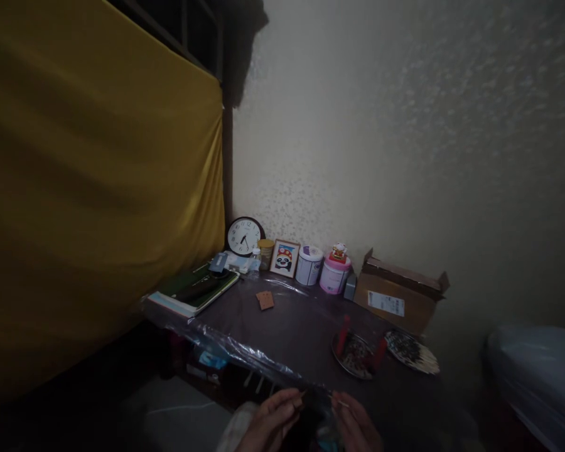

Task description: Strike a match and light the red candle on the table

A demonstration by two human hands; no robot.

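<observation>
Low in the head view, my left hand [274, 419] is closed in a pinch on a small thin brownish piece [302, 397]; its kind is too dark to make out. Opposite it, my right hand [356, 427] pinches a thin pale stick [342, 403], much like a matchstick. The two hands are apart, at the near edge of the dark table [301, 339]. Beyond my right hand, a red candle [343, 336] stands on a round plate [358, 375] with dark bits on it. Another red candle [380, 350] is at the plate's right side.
A fan-shaped pale dish [428, 363] lies right of the plate, before a cardboard box [395, 292]. Brown square pieces [265, 301] lie mid-table. Along the wall stand a clock [245, 236], a panda picture [284, 258], a white tin [309, 266] and a pink tin [334, 276].
</observation>
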